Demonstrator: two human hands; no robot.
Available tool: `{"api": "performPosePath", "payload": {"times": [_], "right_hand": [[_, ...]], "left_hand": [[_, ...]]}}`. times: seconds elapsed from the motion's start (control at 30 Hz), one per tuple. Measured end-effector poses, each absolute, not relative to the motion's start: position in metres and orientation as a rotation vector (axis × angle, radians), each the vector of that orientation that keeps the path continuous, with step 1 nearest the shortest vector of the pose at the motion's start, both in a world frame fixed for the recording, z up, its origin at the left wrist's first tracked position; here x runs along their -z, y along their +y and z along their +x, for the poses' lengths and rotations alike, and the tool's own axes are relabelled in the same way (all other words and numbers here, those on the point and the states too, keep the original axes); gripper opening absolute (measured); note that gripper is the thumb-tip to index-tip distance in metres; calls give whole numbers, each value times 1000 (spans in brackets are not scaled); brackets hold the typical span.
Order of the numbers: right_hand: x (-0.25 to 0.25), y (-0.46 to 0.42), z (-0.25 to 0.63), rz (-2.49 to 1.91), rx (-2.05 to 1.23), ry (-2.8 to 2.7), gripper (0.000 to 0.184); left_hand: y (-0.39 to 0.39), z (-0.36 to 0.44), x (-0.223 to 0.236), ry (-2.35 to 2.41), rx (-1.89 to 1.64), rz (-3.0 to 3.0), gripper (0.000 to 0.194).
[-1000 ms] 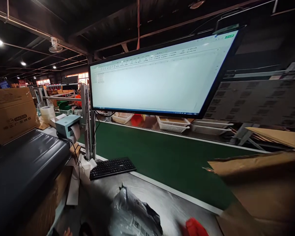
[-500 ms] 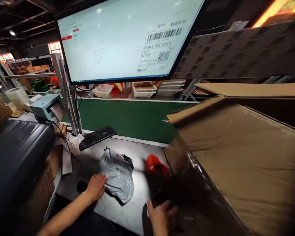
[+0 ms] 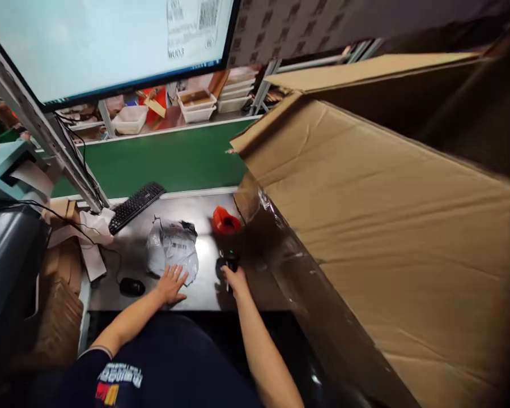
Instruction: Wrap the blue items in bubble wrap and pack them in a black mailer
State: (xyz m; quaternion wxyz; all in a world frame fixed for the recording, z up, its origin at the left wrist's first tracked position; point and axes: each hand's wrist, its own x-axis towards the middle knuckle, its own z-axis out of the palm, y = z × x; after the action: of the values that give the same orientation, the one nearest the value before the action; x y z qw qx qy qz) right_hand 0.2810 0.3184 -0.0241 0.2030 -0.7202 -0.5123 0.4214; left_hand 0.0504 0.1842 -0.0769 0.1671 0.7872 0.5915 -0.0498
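A grey plastic mailing bag with a barcode label lies on the metal table. My left hand rests flat with spread fingers at its lower edge, partly on the bag and partly on the tabletop. My right hand is closed around a black barcode scanner with a small green light, right of the bag. Shadow and the hand hide part of the scanner. Just beyond it sits a red tape dispenser.
A large open cardboard box takes up the right side. A keyboard and mouse lie left of the bag, near a label printer. The monitor hangs above, before a green belt.
My right hand has gone from empty with fingers apart to gripping the scanner. My left hand has spread its fingers at the bag's lower edge. The camera view has tilted down and right.
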Motion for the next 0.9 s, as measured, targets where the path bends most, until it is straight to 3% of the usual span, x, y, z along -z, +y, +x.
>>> {"api": "performPosePath", "payload": {"times": [0.13,0.23,0.53,0.9], "right_hand": [[12,261,258,-1795,-1638,-1255,36],[-8,236,242,-1625,-1804,-1151,37],[-45,240,211,-1590,-1855,-987,30],[-29,237,226,-1558,-1758,-1134,53]], "left_hand": [[181,61,80,1729,144,2226,79],[179,68,83,1770,118,2189,80],[181,72,79,1776,164,2085,82],[203,85,86,1839,258,2077,80]]}}
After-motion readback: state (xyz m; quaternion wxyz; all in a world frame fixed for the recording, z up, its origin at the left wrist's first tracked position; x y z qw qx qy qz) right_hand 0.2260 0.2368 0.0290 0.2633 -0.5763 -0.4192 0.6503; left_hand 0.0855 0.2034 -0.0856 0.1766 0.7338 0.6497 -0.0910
